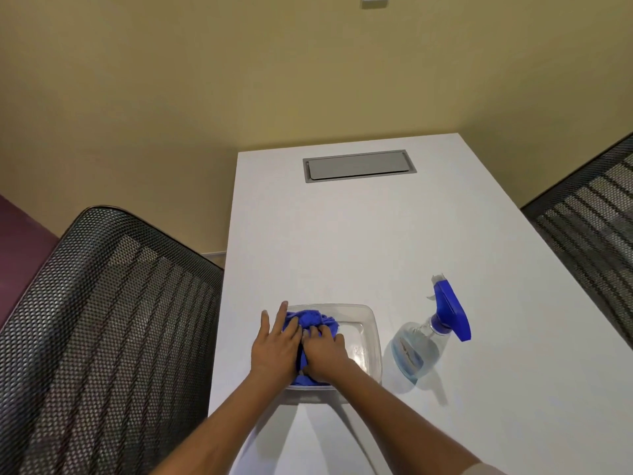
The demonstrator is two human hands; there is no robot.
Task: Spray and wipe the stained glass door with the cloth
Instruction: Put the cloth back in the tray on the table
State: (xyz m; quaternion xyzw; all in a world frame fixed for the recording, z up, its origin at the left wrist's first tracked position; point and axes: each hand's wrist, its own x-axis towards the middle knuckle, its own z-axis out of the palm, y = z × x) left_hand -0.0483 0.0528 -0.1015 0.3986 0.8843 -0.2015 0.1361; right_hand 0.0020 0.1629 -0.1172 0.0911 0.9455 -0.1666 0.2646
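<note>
Both of your hands are down in the clear plastic container (371,337) on the white table (342,234), and they're side by side, touching at the thumbs. Your left hand (275,344) lies flat with its fingers (282,311) stretched out and slightly spread, pressing on the left part of the blue cloth (311,318), with the outer fingertips reaching over the container's left rim. It's a released, open palm, not a grasp. Your right hand (325,353) is different: its fingers (323,332) are curled and bunched into the cloth's folds, gripping a wad of the fabric at the middle. The cloth sits crumpled in the left half of the container, and the right half shows bare clear plastic. Just to the right of the container, apart from it, the spray bottle (416,347) stands on the table, untouched, with clear liquid inside and its blue trigger head (452,310) pointing away from you. Black mesh chairs (102,320) flank the table on both sides.
</note>
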